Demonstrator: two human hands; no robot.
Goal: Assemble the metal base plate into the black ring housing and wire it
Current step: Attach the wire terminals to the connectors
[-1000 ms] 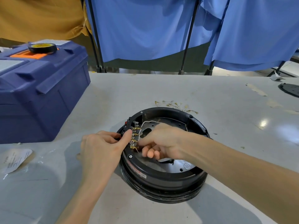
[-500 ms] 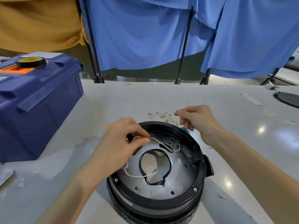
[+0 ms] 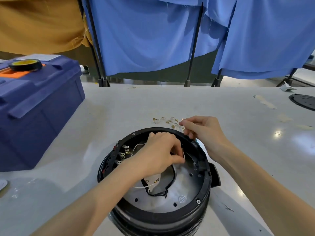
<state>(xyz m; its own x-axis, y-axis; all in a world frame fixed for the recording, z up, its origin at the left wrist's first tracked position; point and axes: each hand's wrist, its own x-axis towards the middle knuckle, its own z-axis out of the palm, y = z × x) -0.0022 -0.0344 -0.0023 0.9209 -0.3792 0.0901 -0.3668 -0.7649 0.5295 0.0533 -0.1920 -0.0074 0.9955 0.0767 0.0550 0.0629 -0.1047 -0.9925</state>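
Note:
The black ring housing (image 3: 201, 204) stands on the table near me, with the silver metal base plate (image 3: 180, 189) seated inside it. A black cable loop and a white wire (image 3: 143, 186) lie on the plate. A terminal strip with brass tabs (image 3: 125, 153) lines the housing's left inner wall. My left hand (image 3: 160, 154) reaches into the housing and pinches a white wire near the plate's upper part. My right hand (image 3: 204, 128) is at the housing's far rim, fingers curled and pinching a thin wire from the loose pile of short wires with brass terminals (image 3: 167, 121).
A large blue toolbox (image 3: 37, 106) stands at the left with a roll of black tape (image 3: 25, 64) on its lid. A dark round disc (image 3: 303, 101) lies at the far right edge. Blue cloth screens on black stands hang behind the table.
My left hand has moved further right inside the housing, still on the white wire. My right hand stays at the far rim by the loose wires. The housing has turned, showing the terminal strip.

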